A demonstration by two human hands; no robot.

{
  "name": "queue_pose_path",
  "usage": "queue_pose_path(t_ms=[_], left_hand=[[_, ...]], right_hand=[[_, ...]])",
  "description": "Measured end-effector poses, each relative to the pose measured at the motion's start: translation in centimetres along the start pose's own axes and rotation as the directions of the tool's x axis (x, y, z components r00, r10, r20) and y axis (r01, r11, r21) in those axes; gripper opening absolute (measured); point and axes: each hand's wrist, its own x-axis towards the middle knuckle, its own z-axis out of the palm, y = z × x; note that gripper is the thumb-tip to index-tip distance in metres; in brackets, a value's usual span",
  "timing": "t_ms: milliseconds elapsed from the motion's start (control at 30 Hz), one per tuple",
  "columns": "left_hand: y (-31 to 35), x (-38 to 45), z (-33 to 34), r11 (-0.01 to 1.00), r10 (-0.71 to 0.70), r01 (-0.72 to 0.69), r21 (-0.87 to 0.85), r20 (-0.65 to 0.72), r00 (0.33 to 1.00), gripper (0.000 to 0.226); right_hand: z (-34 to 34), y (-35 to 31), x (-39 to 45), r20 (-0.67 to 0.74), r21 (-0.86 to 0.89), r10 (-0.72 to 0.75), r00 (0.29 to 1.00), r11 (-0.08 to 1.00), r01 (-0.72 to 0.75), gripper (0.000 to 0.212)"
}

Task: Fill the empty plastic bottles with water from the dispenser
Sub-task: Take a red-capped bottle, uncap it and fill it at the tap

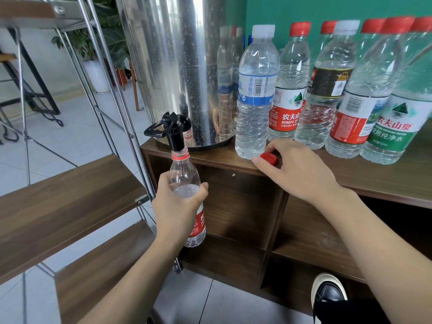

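Left hand grips a bottle around its middle, fingers and thumb wrapped round the body, thumb tip showing on the right side. Bottle is upright, uncapped, red neck ring right under the black tap; the mouth sits at the spout. Water level is just above the fingers, so it is mostly full. Red label shows below the hand, partly hidden by the palm.

Tap sticks out from the base of the steel dispenser, directly above the left hand. Tap handle loops off to the left. Dispenser stands on the wooden shelf unit, at its left end, up and right of that hand.

Right hand rests on the shelf top, well to the right of the left hand and a bit higher. Thumb and fingers are curled over a red cap lying at the shelf's front edge; thumb touches it from the left, fingertips are behind it. Cannot tell if the cap is lifted or still on the wood.

Just beyond the right hand, nearly touching the cap: a white-capped bottle with blue label, full. To the right of it a row of capped bottles along the shelf, red and green labels, one black, all holding water.

Left of the left hand: wooden stair treads on a metal frame. A shoe shows below the right forearm.
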Motion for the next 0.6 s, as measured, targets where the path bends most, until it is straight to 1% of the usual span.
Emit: queue_pose_path(t_ms=[600], left_hand=[[0.09, 0.09, -0.05, 1.0, -0.012, 0.013, 0.025, -0.018, 1.0, 0.058]], right_hand=[[-0.24, -0.35, -0.11, 0.014, 0.002, 0.011, 1.0, 1.0, -0.011, 0.044]])
